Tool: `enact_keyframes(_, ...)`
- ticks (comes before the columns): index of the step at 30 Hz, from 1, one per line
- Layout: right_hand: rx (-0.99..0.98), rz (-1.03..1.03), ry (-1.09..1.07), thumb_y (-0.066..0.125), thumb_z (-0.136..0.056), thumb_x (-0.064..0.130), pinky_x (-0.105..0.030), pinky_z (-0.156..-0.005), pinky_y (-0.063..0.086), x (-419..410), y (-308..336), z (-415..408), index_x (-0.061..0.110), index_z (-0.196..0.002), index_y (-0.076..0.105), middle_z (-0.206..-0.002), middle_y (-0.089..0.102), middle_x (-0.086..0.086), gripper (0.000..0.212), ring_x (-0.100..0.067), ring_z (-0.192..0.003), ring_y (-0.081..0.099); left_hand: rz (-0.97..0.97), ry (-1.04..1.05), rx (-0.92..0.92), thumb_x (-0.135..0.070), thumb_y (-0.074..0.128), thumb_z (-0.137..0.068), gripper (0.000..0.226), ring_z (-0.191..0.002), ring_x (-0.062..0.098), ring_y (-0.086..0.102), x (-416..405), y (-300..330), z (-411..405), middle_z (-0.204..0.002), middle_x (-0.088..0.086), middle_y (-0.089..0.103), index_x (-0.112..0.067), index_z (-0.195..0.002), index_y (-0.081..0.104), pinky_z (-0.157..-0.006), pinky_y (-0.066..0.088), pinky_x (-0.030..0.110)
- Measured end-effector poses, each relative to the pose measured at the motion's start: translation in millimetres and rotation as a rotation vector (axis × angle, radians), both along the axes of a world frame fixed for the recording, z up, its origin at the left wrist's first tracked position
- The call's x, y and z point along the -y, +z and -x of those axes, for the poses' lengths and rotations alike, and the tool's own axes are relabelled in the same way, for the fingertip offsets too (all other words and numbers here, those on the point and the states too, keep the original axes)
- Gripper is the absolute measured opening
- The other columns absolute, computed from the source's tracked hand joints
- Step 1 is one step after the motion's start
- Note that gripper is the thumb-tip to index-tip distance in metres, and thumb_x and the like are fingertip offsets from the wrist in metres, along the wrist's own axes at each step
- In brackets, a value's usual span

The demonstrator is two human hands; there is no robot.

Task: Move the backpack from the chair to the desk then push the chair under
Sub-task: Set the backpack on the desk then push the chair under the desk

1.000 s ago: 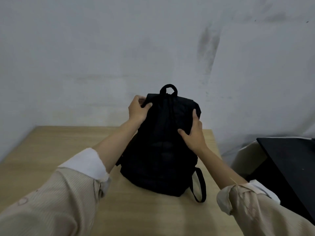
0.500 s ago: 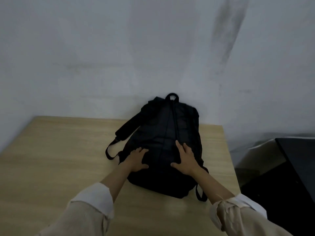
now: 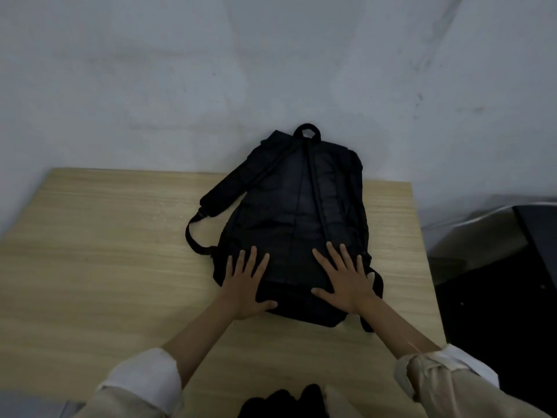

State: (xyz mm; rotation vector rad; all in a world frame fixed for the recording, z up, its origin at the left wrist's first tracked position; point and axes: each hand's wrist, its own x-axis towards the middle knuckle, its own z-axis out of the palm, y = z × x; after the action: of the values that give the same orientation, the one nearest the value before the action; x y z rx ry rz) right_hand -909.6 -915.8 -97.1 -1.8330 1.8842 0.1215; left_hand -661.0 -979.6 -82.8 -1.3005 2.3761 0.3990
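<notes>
The black backpack (image 3: 294,218) lies flat on the light wooden desk (image 3: 105,251), strap side up, with its top loop against the wall. One shoulder strap splays out to the left. My left hand (image 3: 245,282) rests flat on the bag's lower left, fingers spread. On the lower right, my right hand (image 3: 346,279) also lies flat with fingers apart. Neither hand grips anything. The chair is not in view.
A grey-white wall (image 3: 271,70) runs right behind the desk. To the right of the desk stands a dark black piece of furniture (image 3: 518,282) with a pale covered shape behind it. Something dark (image 3: 283,402) shows at the bottom edge below the desk's front.
The backpack went from upright, held at its top by both hands, to lying flat. Both hands slid down to its lower part and spread open. The view tilted downward.
</notes>
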Motion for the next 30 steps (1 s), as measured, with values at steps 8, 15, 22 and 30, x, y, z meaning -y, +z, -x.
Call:
enact_keyframes(8, 0.003, 0.069, -0.019, 0.038, -0.083, 0.072, -0.058, -0.119, -0.005, -37.2, -8.5, -7.6, 0.039, -0.148, -0.013, -0.161, -0.020, 0.001, 0.089, -0.028, -0.147, -0.020, -0.008, -0.049, -0.005, -0.076, 0.041, -0.078, 0.108, -0.145, 0.039, -0.019, -32.9, -0.5, -10.9, -0.157, 0.015, -0.025, -0.022, -0.146, -0.023, -0.119, -0.005, 0.054)
enact_keyframes(15, 0.041, 0.099, -0.044, 0.042, -0.082, 0.073, -0.058, -0.120, -0.004, -58.9, -9.2, -10.2, 0.041, -0.149, -0.006, -0.162, -0.015, 0.003, 0.089, -0.027, -0.148, -0.018, -0.011, -0.057, -0.001, -0.075, 0.044, -0.078, 0.110, -0.144, 0.040, -0.020, -57.8, 0.0, -15.8, -0.156, 0.016, -0.027, -0.021, -0.146, -0.023, -0.120, -0.003, 0.055)
enact_keyframes(22, 0.028, 0.119, -0.109, 0.043, -0.083, 0.071, -0.057, -0.119, -0.004, -96.4, -12.9, -26.0, 0.043, -0.149, -0.005, -0.163, -0.012, 0.005, 0.086, -0.027, -0.148, -0.016, 0.020, -0.107, -0.014, -0.074, 0.043, -0.079, 0.108, -0.144, 0.039, -0.020, -90.1, -5.0, -34.5, -0.157, 0.016, -0.025, -0.022, -0.146, -0.024, -0.120, -0.004, 0.054)
enact_keyframes(30, -0.097, 0.172, -0.243, 0.033, -0.097, 0.052, -0.057, -0.120, 0.001, -147.7, -11.8, -68.0, 0.036, -0.151, -0.003, -0.163, -0.007, 0.002, 0.067, -0.032, -0.149, -0.010, 0.000, -0.200, -0.030, -0.058, 0.050, -0.086, 0.099, -0.145, 0.034, -0.022, -127.2, -4.4, -67.3, -0.157, 0.013, -0.025, -0.026, -0.146, -0.022, -0.119, -0.007, 0.050)
